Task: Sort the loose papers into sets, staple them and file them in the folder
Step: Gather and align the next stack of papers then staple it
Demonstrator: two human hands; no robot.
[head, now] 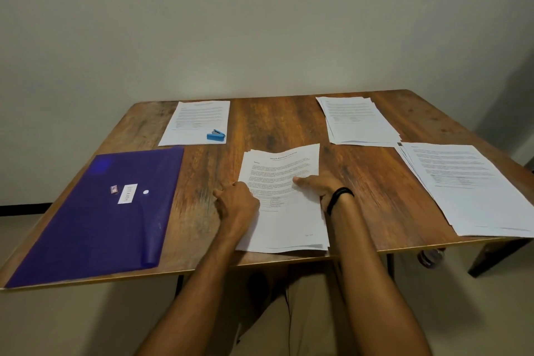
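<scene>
A stack of printed papers (284, 222) lies at the table's front middle. My left hand (237, 201) grips its left edge with curled fingers. My right hand (319, 185) holds the right edge, thumb lying across the top sheet, whose upper part is lifted and bent. A purple plastic folder (95, 220) lies flat at the front left. A blue stapler (216, 136) sits on a separate paper set (196, 121) at the back left.
Two more paper piles lie on the wooden table (361, 182): one at the back right (358, 121), another at the right edge (474, 188). A bottle (430, 258) shows below the table's front right edge. A plain wall stands behind.
</scene>
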